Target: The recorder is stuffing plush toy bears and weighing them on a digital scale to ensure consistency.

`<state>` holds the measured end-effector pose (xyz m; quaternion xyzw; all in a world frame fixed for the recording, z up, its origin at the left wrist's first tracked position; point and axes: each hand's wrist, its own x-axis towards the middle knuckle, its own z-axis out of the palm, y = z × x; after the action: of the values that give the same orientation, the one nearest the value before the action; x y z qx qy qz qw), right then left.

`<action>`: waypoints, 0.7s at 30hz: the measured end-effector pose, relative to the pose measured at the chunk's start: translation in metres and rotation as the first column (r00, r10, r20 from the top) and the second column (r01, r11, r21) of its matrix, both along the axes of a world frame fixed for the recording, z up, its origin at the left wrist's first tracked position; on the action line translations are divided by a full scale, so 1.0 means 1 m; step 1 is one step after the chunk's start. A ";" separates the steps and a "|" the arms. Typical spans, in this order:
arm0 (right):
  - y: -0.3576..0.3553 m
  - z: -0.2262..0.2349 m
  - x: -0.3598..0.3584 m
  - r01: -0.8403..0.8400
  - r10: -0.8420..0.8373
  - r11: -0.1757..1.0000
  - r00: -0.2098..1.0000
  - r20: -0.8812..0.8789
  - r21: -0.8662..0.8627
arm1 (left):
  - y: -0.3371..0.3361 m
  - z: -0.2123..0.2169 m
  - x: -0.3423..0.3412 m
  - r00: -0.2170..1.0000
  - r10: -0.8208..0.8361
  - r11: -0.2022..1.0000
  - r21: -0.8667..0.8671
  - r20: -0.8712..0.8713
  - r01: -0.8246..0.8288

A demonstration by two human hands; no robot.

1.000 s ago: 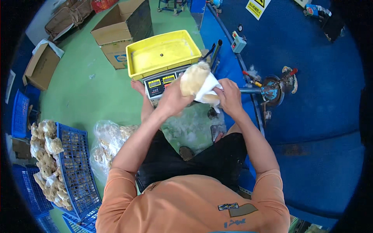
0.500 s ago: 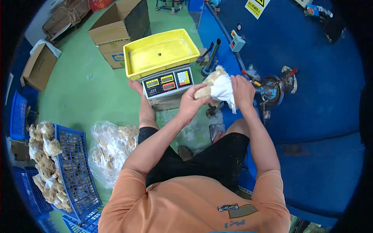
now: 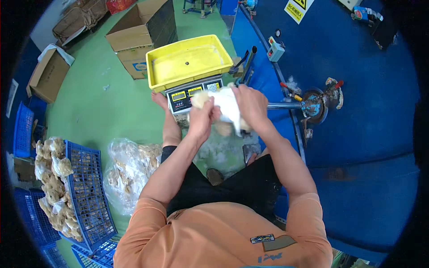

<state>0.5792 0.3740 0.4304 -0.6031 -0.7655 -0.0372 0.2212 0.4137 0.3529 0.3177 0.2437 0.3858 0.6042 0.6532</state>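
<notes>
A plush toy (image 3: 228, 105) with a white middle and beige fluffy parts is held in front of me, blurred by motion. My left hand (image 3: 201, 119) is closed round its beige end. My right hand (image 3: 250, 106) grips the white part from the other side, its fingertips partly hidden. Just right of that hand, a metal tube (image 3: 284, 106) sticks out from the blue machine, apart from the toy. Behind the toy stands a digital scale (image 3: 180, 103), partly covered by the toy and my left hand. A yellow tray (image 3: 154, 67) rests on the scale.
At left, a blue plastic crate (image 3: 89, 192) has several beige plush toys (image 3: 54, 192) at its open side. Beside it lies a clear plastic bag (image 3: 129, 174) of plush pieces. Cardboard boxes (image 3: 129, 42) stand behind. The blue machine wall (image 3: 357, 134) fills the right.
Both hands have moved left with the plush toy, away from the machine. The metal tube now shows in full, and the toy covers part of the scale's panel.
</notes>
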 end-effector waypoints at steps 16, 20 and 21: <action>-0.032 -0.009 0.048 -0.291 0.279 0.941 0.956 0.091 0.173 | -0.030 0.077 0.064 0.988 -0.088 0.975 0.193 -0.128 0.112; -0.023 -0.009 0.038 -0.206 0.218 0.968 0.973 0.077 -0.141 | -0.027 0.058 0.056 0.799 0.133 0.920 0.373 -0.587 0.121; -0.023 -0.009 0.038 -0.208 0.220 0.968 0.973 0.077 -0.141 | -0.026 0.060 0.056 0.798 0.134 0.920 0.373 -0.588 0.120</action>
<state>0.6168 0.3512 0.4212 -0.5279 -0.8362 0.0098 0.1483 0.4696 0.3264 0.3781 0.5471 0.4453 0.5621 0.4317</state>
